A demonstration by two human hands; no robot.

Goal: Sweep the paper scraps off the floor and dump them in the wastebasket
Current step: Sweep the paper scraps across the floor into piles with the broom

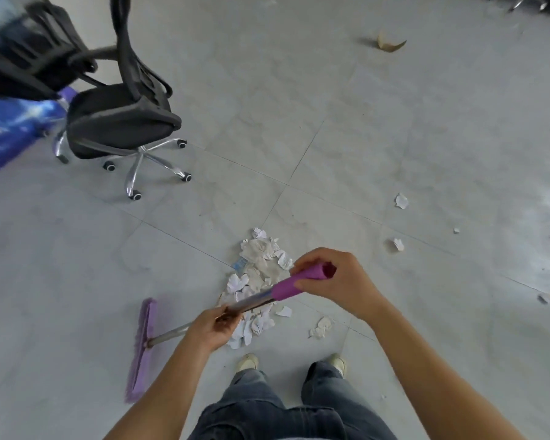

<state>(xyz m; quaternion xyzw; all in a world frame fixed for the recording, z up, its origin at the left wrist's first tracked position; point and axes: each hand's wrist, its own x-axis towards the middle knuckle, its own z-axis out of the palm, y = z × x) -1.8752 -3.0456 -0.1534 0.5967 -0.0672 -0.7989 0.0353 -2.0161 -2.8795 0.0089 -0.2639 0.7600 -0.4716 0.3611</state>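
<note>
both hands hold the purple broom [146, 341], the right hand [334, 281] wrapped round its purple grip end and the left hand [211, 328] gripping the metal shaft, the heaped paper scraps [261, 274] lying on the tiled floor [394, 138] beneath the handle.

The broom [142, 347] has purple bristles and a purple grip on a silver pole. White paper scraps [258, 281] lie on the grey tiled floor [394, 138]. The chair [121, 119] is black.

The floor [394, 128] was pale grey glossy tile with thin dark grout lines. A black mesh office chair on chrome castor legs [121, 122] stood far left, beside something blue [4, 131].
</note>
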